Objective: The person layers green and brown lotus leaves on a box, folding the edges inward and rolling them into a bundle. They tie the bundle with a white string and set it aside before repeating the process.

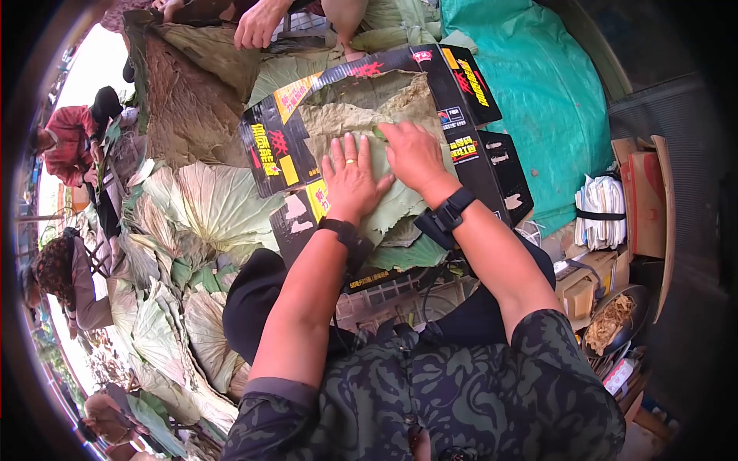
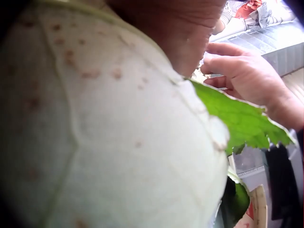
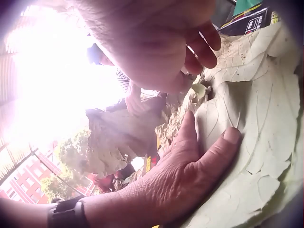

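Observation:
A pale lotus leaf (image 1: 396, 215) lies over the black printed cardboard (image 1: 450, 100) in front of me. My left hand (image 1: 352, 178) rests flat on it, fingers spread, a ring on one finger. Just to the right, my right hand (image 1: 417, 156) has its fingers bent and pinches the leaf near its middle, where a small green bit shows. In the right wrist view the leaf's veined surface (image 3: 266, 137) spreads under the left thumb. The left wrist view is mostly filled by the leaf's pale, brown-spotted face (image 2: 118, 133); a greener leaf edge (image 2: 237, 114) sticks out beyond it.
Large drying lotus leaves (image 1: 215, 203) pile up on the left, with brown ones (image 1: 192, 92) at the back. Another person's hand (image 1: 261, 23) hangs over the far side. A green tarp (image 1: 538, 100) covers the right; beyond it stand a tied white bundle (image 1: 601, 211) and boxes.

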{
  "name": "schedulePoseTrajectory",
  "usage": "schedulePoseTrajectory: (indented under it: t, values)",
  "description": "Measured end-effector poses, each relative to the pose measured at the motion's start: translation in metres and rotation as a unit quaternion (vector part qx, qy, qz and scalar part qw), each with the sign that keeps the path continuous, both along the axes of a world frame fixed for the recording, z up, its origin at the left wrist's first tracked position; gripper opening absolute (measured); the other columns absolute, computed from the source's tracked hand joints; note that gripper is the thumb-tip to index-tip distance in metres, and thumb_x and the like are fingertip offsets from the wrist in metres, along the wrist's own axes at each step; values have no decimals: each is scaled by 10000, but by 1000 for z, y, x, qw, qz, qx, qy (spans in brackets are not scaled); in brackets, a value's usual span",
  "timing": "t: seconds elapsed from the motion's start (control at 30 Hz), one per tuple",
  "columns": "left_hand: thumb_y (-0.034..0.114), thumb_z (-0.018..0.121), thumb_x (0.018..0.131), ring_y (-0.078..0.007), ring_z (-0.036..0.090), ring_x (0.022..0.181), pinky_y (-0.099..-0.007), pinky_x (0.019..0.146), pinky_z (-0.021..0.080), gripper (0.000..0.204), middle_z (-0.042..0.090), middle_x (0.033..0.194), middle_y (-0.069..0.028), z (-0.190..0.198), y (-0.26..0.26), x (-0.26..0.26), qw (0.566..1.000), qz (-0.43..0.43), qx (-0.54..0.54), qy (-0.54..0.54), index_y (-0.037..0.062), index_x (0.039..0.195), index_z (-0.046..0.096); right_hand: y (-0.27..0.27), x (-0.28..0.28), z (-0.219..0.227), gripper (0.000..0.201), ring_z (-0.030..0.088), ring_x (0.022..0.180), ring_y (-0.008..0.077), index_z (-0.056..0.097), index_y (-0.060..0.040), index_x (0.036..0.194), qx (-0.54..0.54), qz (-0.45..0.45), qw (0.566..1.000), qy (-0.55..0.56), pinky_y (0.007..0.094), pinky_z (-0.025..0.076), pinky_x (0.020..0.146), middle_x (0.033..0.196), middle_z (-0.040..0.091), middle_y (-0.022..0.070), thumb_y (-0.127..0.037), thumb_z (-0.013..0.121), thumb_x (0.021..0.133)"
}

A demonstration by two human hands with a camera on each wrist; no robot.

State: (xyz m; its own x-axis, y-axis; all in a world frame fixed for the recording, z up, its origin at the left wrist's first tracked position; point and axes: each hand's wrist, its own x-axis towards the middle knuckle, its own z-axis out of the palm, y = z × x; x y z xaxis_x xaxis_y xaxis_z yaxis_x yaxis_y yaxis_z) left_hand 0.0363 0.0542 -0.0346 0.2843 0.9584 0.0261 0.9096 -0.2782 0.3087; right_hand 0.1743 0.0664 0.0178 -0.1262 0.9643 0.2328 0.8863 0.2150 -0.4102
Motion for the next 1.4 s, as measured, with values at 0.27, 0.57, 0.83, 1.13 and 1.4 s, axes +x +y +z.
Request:
schedulePoseTrajectory:
  t: [0.27, 0.57, 0.83, 1.13, 1.4]
  values:
    - [562, 572, 711, -391, 136, 1327, -570, 998, 148, 809, 180, 1437, -195, 13, 0, 3, 998, 10, -47, 26, 205, 1376, 280, 19, 1, -38, 106, 561, 817, 311, 571, -90, 822, -20, -83, 996, -29, 412, 448, 710, 814, 578, 109, -165, 582, 749]
    - [487, 565, 743, -395, 88, 1336, -592, 1013, 90, 730, 145, 1459, -153, 21, -2, 11, 998, -19, -22, 52, 244, 1373, 288, -40, 101, -60, 538, 618, 759, 271, 520, 34, 1071, -74, -318, 913, 245, 366, 466, 717, 784, 631, 145, -357, 658, 727]
    - [521, 424, 823, -374, 60, 1345, -590, 1031, 25, 599, 151, 1469, -87, 17, 0, 17, 994, -61, -60, 66, 267, 1357, 328, -58, 71, -31, 602, 592, 945, 251, 437, 19, 1215, -204, -119, 885, 401, 321, 453, 828, 1038, 595, 172, -139, 659, 678]
    - [436, 496, 781, -352, 42, 1354, -593, 1034, 27, 579, 221, 1449, -78, 9, 3, 15, 990, -56, -80, 101, 242, 1317, 397, -57, 10, 18, 639, 530, 992, 369, 395, -101, 1284, -187, 28, 977, 102, 430, 443, 826, 1081, 536, 209, -264, 600, 700]
    - [248, 518, 782, -335, 125, 1336, -518, 1057, 72, 538, 303, 1389, -146, -20, 3, 2, 981, -44, 38, -185, 103, 1290, 414, -68, -1, 8, 608, 529, 932, 310, 430, -83, 1286, -218, 100, 951, 195, 342, 432, 803, 1023, 512, 179, -306, 617, 752]
